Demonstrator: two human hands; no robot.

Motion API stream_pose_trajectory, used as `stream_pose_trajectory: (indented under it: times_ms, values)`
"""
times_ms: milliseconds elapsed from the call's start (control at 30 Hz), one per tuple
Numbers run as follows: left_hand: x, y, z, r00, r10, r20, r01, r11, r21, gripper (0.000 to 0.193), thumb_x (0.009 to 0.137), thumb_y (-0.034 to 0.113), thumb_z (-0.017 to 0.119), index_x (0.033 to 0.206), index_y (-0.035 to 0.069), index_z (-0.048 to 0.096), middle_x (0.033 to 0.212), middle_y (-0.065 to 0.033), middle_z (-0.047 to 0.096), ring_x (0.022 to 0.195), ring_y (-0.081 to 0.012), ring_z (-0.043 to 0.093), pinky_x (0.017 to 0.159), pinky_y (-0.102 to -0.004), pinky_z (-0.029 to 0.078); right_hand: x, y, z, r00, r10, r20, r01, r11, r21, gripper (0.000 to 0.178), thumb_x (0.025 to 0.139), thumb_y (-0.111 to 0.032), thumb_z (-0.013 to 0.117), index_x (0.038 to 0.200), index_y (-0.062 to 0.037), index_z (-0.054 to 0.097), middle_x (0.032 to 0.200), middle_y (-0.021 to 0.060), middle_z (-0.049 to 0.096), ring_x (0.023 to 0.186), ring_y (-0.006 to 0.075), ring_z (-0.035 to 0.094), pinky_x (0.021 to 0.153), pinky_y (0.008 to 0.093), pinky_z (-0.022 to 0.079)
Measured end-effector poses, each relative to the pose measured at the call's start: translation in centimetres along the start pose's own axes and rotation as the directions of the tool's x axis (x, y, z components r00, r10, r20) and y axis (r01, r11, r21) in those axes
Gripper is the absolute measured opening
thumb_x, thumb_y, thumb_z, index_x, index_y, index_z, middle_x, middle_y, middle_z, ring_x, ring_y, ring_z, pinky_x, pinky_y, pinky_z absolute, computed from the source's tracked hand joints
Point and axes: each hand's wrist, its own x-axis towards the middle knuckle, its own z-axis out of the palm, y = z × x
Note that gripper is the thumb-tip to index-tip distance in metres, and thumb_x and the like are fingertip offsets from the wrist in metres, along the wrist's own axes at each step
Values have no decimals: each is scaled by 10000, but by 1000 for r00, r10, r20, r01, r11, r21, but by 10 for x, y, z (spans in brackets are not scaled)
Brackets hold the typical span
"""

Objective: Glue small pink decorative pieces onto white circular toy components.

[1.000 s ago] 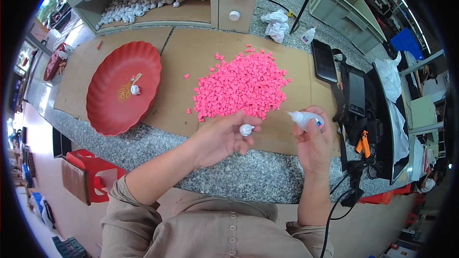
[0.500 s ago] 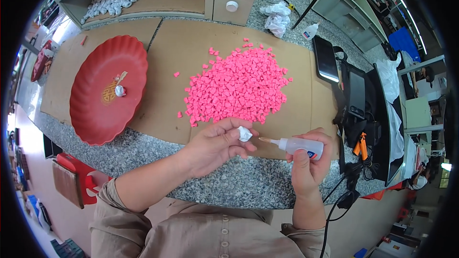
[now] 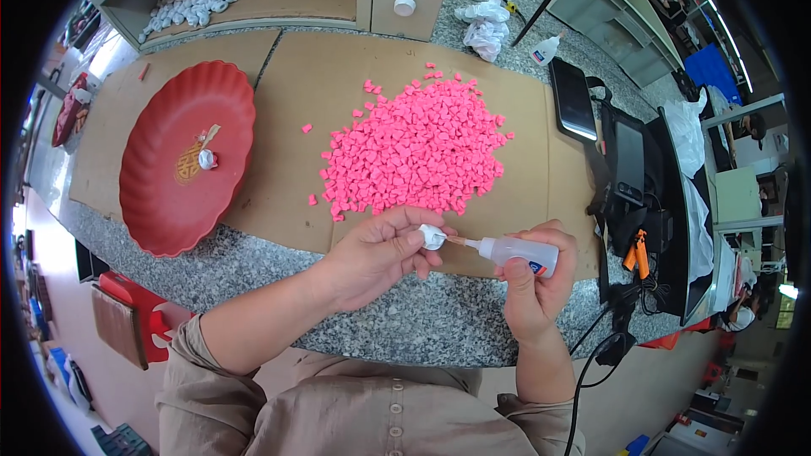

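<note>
Between the thumb and fingers of my left hand is a small white lumpy piece. My right hand grips a translucent glue bottle lying sideways, its narrow brownish nozzle pointing left. The nozzle's tip meets the white piece, or comes very close to it. Just beyond my hands, a wide heap of small pink pieces is spread on the cardboard. To the left, a red scalloped tray holds one small white and red piece.
At the back left, a grey box with a green button holds many white and brownish pieces. A crumpled plastic bag, a second small bottle and a black phone lie back right. Cables and orange-handled pliers are at the right edge.
The glue bottle has come left with my right hand, bringing its nozzle from a small gap up to the white piece. My left hand stays nearly in place.
</note>
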Motion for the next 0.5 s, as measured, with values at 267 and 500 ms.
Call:
stream_pose_trajectory:
  times_ms: [267,500]
  values:
    - [0,1,1,1000,-9,-4,9,1000,0,228,857,128,462,1066,37,466,1075,-128,497,817,-137,540,679,-245,466,0,-1,1,1000,28,-5,-28,998,48,238,793,-104,561,945,-4,408,807,80,468,647,101,426,563,204,347]
    - [0,1,0,1000,-4,-2,4,999,34,226,856,123,462,1065,38,463,1075,-130,498,827,-147,542,680,-247,469,1,4,-4,1000,-2,24,3,1000,-29,244,803,-129,548,950,-10,395,811,73,441,592,95,437,516,195,362]
